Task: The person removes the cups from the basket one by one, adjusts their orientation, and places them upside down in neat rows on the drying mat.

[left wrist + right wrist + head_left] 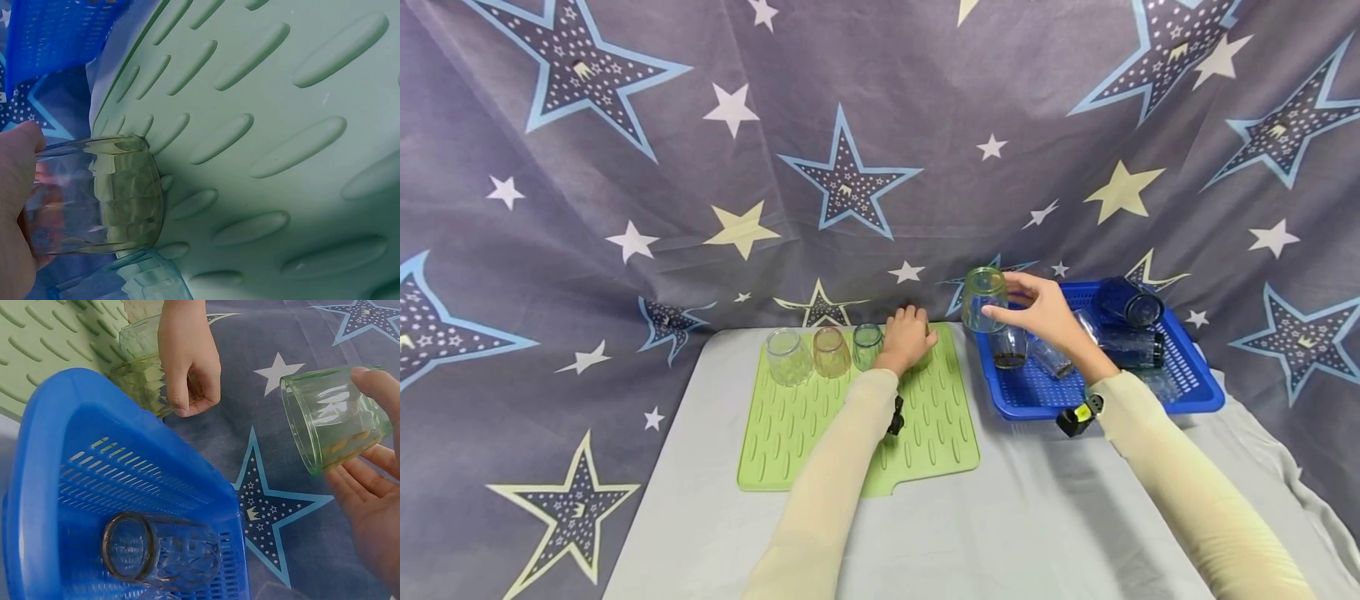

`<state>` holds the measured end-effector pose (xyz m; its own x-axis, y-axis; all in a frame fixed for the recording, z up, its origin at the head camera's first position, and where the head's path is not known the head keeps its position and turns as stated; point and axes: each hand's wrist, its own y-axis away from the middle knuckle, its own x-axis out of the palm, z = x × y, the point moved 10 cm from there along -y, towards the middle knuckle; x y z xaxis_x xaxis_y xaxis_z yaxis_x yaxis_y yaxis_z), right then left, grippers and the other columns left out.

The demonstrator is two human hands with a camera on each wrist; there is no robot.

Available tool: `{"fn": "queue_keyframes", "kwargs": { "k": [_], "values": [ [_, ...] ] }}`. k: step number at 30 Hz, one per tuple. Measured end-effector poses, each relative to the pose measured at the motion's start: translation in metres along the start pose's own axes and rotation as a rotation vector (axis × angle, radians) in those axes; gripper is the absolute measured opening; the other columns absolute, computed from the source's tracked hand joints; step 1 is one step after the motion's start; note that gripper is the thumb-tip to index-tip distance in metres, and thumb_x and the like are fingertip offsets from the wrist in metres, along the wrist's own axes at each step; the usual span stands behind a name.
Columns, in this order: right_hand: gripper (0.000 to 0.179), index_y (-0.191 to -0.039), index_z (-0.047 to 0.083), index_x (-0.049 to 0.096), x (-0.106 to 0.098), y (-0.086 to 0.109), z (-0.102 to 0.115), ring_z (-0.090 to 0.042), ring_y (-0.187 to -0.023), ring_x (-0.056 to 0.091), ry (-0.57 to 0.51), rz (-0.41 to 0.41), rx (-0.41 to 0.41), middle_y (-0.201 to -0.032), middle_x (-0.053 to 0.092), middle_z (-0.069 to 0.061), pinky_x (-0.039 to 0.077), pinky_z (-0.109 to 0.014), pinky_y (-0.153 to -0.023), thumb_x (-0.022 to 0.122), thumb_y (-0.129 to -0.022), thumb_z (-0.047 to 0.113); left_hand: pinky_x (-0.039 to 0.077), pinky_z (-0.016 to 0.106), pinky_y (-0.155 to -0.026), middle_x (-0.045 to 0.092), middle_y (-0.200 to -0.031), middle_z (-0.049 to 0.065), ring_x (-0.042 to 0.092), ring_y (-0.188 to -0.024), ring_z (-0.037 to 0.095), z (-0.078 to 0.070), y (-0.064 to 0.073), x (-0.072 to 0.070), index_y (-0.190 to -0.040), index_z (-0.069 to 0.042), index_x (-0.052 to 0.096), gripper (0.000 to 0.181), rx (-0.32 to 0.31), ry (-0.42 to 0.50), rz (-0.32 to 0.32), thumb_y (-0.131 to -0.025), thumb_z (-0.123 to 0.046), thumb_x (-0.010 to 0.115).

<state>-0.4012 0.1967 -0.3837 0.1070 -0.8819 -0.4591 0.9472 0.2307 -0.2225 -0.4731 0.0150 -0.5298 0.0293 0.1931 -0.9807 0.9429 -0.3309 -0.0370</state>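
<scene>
My left hand [907,337] reaches down over a pale yellow glass [128,194] at the right end of a row on the green drying mat [842,433]. Its fingers and thumb grip the upper end of that glass, and the other end meets the mat. Beside it stands a bluish glass [868,343], then a pinkish glass [831,353] and a colourless one [790,358]. My right hand [1045,312] holds a light green glass [337,412] in the air by the left rim of the blue basket [1022,412], thumb on one side, fingers on the other.
Several glasses lie in the basket, among them a dark blue glass [1127,304] and a clear glass with a brownish rim [1009,348]. A star-patterned cloth [850,83] hangs behind the white-covered table [700,517].
</scene>
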Motion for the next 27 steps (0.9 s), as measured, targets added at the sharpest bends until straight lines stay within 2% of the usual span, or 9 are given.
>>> {"fn": "queue_keyframes", "kwargs": {
  "k": [5,7,13,20,27],
  "values": [
    [0.056,-0.139,0.003,0.061,0.002,-0.006,-0.016,-0.021,-0.12,0.063,-0.011,0.014,-0.015,-0.135,0.065,-0.018,0.051,-0.028,-0.106,0.08,-0.087,0.014,0.043,0.05,-0.108,0.056,-0.13,0.015,0.052,-0.123,0.034,-0.001,0.001,-0.001,-0.122,-0.008,0.057,0.034,0.003,0.007,0.008,-0.106,-0.038,0.05],
    [0.056,-0.139,0.003,0.061,0.003,-0.007,-0.018,-0.023,-0.121,0.063,-0.009,0.028,-0.009,-0.135,0.065,-0.018,0.051,-0.031,-0.106,0.08,-0.087,0.016,0.042,0.05,-0.108,0.055,-0.13,0.015,0.051,-0.123,0.035,-0.001,0.002,-0.002,-0.122,-0.008,0.057,0.034,0.002,0.011,0.013,-0.106,-0.038,0.05],
    [0.06,-0.141,0.0,0.057,0.007,-0.007,-0.021,-0.037,-0.128,0.059,-0.004,0.079,0.041,-0.14,0.061,-0.022,0.046,-0.05,-0.111,0.08,-0.088,0.017,0.041,0.051,-0.11,0.054,-0.135,0.017,0.05,-0.128,0.036,-0.001,-0.001,-0.001,-0.127,-0.007,0.056,0.039,0.0,0.011,0.057,-0.106,-0.039,0.048],
    [0.062,-0.142,-0.002,0.056,0.01,-0.007,-0.019,-0.039,-0.131,0.057,-0.003,0.115,0.061,-0.142,0.058,-0.023,0.045,-0.051,-0.112,0.08,-0.088,0.016,0.04,0.051,-0.111,0.053,-0.136,0.017,0.049,-0.129,0.036,-0.002,0.002,-0.005,-0.128,-0.006,0.055,0.038,0.011,0.007,0.054,-0.106,-0.037,0.046],
    [0.061,-0.141,-0.001,0.057,0.011,-0.008,-0.019,-0.038,-0.13,0.058,-0.024,0.116,0.064,-0.141,0.059,-0.022,0.045,-0.051,-0.112,0.08,-0.087,0.016,0.036,0.054,-0.116,0.048,-0.145,0.017,0.044,-0.137,0.036,0.001,0.0,-0.001,-0.133,-0.009,0.054,0.041,-0.01,0.042,0.106,-0.107,-0.039,0.047]
  ]
}}
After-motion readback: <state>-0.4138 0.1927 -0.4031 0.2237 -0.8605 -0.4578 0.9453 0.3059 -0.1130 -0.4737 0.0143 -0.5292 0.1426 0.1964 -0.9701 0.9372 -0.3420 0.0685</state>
